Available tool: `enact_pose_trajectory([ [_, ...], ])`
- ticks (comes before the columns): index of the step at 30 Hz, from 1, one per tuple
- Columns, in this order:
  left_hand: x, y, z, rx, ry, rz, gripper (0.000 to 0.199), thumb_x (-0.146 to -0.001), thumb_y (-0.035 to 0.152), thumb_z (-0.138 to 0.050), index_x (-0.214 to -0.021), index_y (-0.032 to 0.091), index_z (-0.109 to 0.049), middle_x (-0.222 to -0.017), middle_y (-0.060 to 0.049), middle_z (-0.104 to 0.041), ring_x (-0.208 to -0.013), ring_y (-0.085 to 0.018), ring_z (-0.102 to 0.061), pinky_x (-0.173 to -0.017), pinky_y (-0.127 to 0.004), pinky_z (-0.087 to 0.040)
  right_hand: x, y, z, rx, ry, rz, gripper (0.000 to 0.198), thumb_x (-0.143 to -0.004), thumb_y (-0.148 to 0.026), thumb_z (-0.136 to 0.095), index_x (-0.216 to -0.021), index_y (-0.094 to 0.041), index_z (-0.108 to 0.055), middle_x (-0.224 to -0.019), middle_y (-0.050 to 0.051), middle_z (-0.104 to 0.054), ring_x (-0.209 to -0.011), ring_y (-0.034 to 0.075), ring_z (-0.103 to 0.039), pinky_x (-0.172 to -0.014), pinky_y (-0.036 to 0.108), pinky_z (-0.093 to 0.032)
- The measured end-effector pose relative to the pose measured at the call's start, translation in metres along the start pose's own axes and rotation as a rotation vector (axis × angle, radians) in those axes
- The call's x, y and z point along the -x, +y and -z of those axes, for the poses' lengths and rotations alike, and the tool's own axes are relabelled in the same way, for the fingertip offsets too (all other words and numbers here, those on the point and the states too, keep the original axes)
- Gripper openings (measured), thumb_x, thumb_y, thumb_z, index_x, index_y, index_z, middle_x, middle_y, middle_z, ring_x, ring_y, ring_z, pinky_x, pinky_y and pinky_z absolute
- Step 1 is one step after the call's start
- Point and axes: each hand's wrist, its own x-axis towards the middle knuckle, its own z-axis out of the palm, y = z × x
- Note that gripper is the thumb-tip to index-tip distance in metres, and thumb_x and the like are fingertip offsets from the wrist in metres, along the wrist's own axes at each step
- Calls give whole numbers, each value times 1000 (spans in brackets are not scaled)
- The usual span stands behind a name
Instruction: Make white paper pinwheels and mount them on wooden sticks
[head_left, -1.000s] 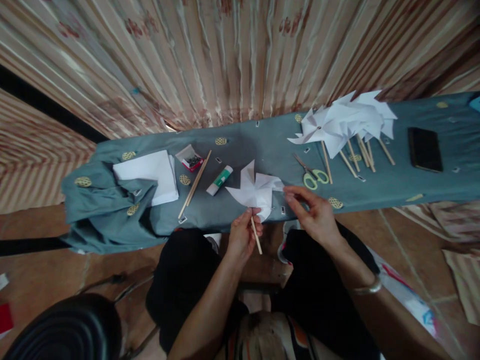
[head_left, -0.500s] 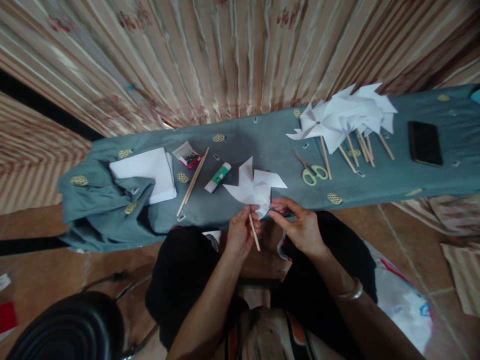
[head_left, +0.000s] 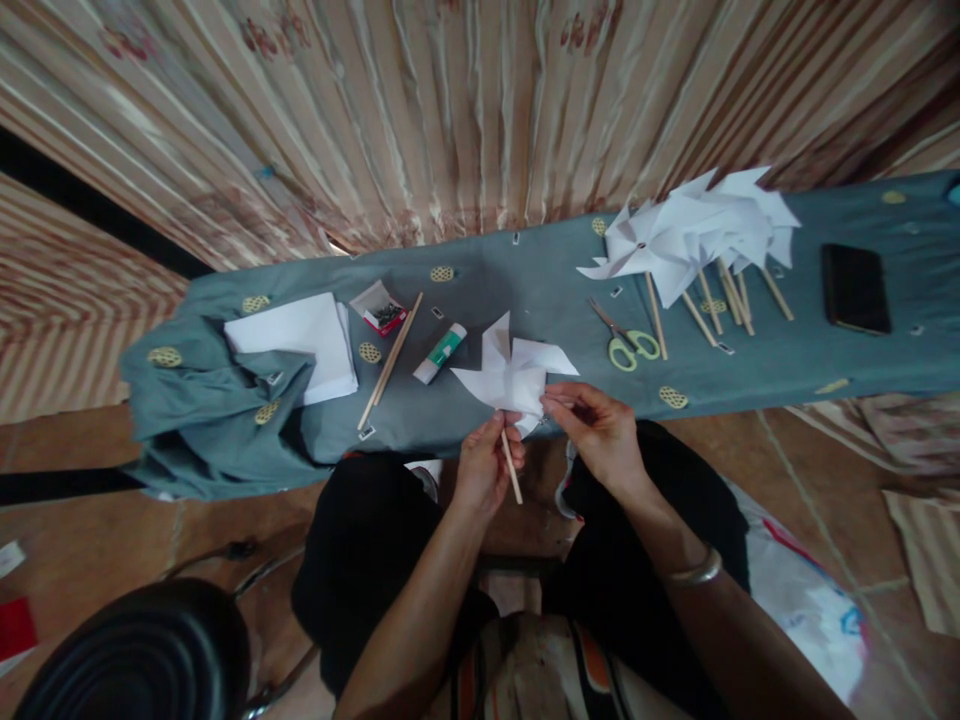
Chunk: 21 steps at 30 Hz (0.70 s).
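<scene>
A white paper pinwheel (head_left: 517,377) with pointed blades is held over the table's near edge. My left hand (head_left: 484,462) is closed around its wooden stick (head_left: 512,466), just under the paper, with the stick's lower end poking out below the fingers. At the pinwheel's lower right, my right hand (head_left: 600,430) pinches the edge of a blade between thumb and fingertips. Whether anything small sits in that pinch is hidden. A glue stick (head_left: 439,354) lies left of the pinwheel, and green-handled scissors (head_left: 626,343) lie to its right.
On the blue-grey cloth (head_left: 525,270) are a stack of white paper (head_left: 296,340), a small red-and-white box of dark bits (head_left: 379,308), loose wooden sticks (head_left: 391,360), a pile of finished pinwheels (head_left: 705,230) and a black phone (head_left: 856,288). A black stool (head_left: 142,650) stands at lower left.
My right hand has shifted slightly up along the pinwheel's right edge, its fingertips now closer to the paper. My left hand keeps its grip on the stick.
</scene>
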Motion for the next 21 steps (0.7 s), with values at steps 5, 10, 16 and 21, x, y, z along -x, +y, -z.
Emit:
enact_pose_trajectory([
  [5,-1,0,3,11,5,-1,22,-79,31,-72,-77,10,-65,-52,4,-55,-37,-4,-45,-36,-15,-31,5,2,6,-32,-19,-11,25,-80,-43,-65,-93,-22,-69,-89,5,-75,-83,20,-70,-80,37,-55],
  [10,-1,-2,3,23,-2,1,23,-78,31,-73,-76,9,-65,-51,4,-55,-36,-3,-44,-36,-14,-30,21,2,15,343,-35,197,24,-81,-40,-68,-96,-21,-69,-84,4,-72,-77,19,-67,-78,35,-54],
  [16,-1,-1,1,22,-2,-1,23,-78,30,-73,-75,9,-65,-50,4,-55,-36,-4,-45,-35,-14,-30,25,6,5,493,-23,453,16,-86,-32,-65,-96,-20,-68,-81,4,-72,-72,19,-67,-73,33,-55],
  [21,-1,-1,3,20,7,-5,21,-79,29,-71,-78,9,-67,-52,4,-56,-36,-4,-45,-35,-15,-30,18,2,1,499,5,507,12,-90,-26,-60,-97,-20,-68,-81,4,-73,-76,19,-67,-75,33,-56],
])
